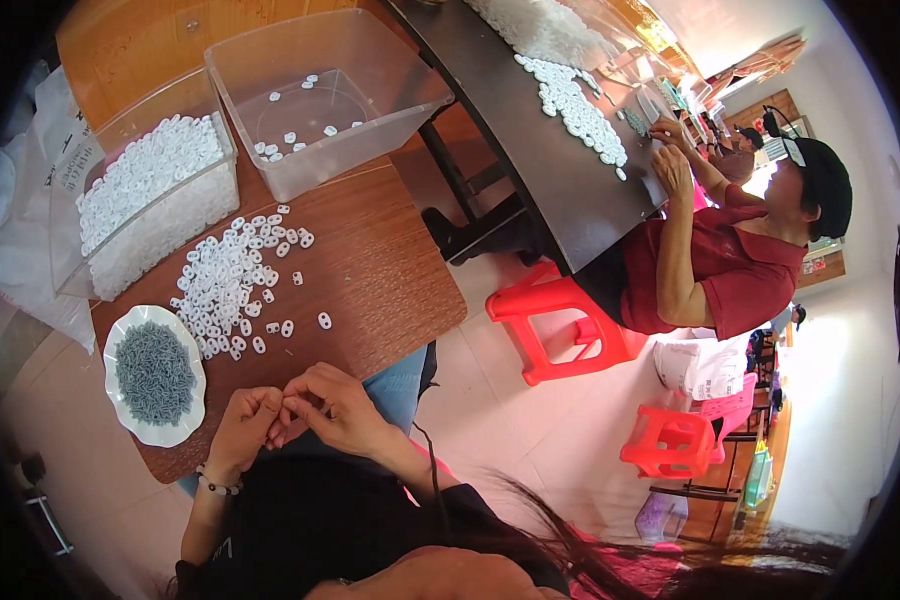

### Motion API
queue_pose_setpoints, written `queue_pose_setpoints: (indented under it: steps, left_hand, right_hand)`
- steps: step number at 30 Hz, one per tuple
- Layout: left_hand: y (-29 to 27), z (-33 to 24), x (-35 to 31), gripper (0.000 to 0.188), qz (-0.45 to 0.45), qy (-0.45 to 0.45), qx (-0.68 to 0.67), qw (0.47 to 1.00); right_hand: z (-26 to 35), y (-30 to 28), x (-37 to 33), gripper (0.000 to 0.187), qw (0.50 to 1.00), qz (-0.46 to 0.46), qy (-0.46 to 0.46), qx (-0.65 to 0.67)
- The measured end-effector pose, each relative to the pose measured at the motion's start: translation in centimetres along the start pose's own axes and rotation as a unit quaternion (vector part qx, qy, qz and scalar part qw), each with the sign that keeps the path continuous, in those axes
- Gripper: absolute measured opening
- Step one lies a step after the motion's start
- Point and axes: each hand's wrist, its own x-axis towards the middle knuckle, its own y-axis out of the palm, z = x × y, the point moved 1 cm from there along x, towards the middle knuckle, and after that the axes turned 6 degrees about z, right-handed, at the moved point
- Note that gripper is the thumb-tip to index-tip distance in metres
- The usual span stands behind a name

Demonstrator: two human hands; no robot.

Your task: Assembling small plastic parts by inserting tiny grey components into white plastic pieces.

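Observation:
My left hand [246, 424], a beaded bracelet at its wrist, meets my right hand [342, 408] at the table's near edge. The fingers of both are pinched together, fingertips touching; anything between them is hidden or too small to make out. Just beyond lies a loose pile of small white oval plastic pieces [225, 280], many with two holes. Left of my hands, a white scalloped dish [198, 405] holds a heap of tiny grey rod-like parts [155, 372].
Behind the pile stand a clear bin [165, 230] full of white pieces and a larger clear bin [305, 180] with several inside. At right, a person in a red shirt [740, 265] works at a dark table [530, 150]. Red stools [560, 330] stand on the tiled floor.

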Motion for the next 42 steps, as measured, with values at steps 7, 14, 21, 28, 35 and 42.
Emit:
queue_pose_setpoints:
  steps: [7,14,21,28,35,42]
  left_hand:
    - [0.7,-0.7,0.4,0.032,-0.069,0.005,-0.042,0.997]
    - [0.5,-0.4,0.6,0.027,-0.11,0.028,-0.041,0.993]
    - [0.4,-0.4,0.7,0.021,-0.103,-0.001,-0.099,0.99]
    - [0.2,-0.3,0.8,0.015,-0.14,0.023,-0.107,0.984]
    - [0.7,-0.8,0.3,0.015,-0.188,0.031,-0.006,0.982]
    - [1.4,-1.0,0.7,0.015,-0.175,0.061,0.045,0.982]
  right_hand:
    - [-0.6,0.4,0.5,0.009,0.996,-0.054,-0.053,-0.055]
    - [-1.0,0.1,0.7,0.011,0.989,-0.074,-0.08,-0.1]
    - [-0.9,-0.1,0.8,0.013,0.983,-0.079,-0.102,-0.128]
    - [-1.6,0.5,-0.1,0.011,0.987,-0.081,0.102,0.097]
    - [-3.0,0.2,-0.7,0.021,0.912,-0.098,0.227,0.327]
    - [-2.5,0.2,-0.6,0.03,0.888,-0.131,0.213,0.385]
